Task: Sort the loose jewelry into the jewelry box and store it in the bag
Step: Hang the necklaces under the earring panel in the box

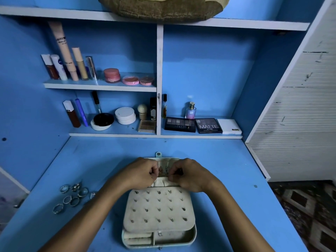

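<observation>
Jewelry box (160,211), a pale mint hinged case with cream velvet lining, lies open at the near middle of the blue desk (227,179), its stud panel partly filled, while a cluster of silver rings (72,197) sits loose near the desk's left edge, so I judge the sorting well short of done and the bagging not begun. Left hand (140,171) and right hand (189,173) both pinch something tiny at the lid pocket; what it is I cannot tell, and only the bottom of a brown woven bag (163,8) shows on the top shelf.
</observation>
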`<state>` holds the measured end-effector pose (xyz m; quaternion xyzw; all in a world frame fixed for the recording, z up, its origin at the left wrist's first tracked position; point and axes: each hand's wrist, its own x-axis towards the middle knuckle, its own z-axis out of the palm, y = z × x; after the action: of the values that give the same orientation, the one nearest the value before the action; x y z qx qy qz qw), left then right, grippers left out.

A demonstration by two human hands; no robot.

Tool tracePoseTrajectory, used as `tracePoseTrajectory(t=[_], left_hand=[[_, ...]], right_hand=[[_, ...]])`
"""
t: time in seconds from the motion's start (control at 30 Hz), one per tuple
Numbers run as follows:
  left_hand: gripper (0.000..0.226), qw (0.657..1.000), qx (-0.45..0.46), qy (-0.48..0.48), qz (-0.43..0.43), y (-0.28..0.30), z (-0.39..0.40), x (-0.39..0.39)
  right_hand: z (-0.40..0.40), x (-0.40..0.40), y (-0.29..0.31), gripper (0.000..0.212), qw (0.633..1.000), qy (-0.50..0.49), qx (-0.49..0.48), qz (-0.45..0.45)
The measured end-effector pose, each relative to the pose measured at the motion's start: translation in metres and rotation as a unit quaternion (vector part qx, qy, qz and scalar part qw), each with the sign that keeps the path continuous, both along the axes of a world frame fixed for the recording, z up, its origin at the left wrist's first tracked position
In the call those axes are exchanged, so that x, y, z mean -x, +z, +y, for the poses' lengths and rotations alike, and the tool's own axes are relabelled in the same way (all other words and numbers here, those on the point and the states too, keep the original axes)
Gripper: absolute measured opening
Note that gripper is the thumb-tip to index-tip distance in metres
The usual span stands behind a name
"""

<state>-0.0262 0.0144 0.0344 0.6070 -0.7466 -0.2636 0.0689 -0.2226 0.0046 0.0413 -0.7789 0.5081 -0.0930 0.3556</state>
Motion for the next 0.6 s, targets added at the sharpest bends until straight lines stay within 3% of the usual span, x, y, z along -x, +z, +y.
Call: tracePoseTrajectory(t=[0.6], left_hand=[[0.023,1.0,-0.01,-0.014,-0.024,0.01,-0.002,0.012]], right_hand=[[0.0,0.001,0.0,0.022,1.0,-0.008,-0.013,-0.02]])
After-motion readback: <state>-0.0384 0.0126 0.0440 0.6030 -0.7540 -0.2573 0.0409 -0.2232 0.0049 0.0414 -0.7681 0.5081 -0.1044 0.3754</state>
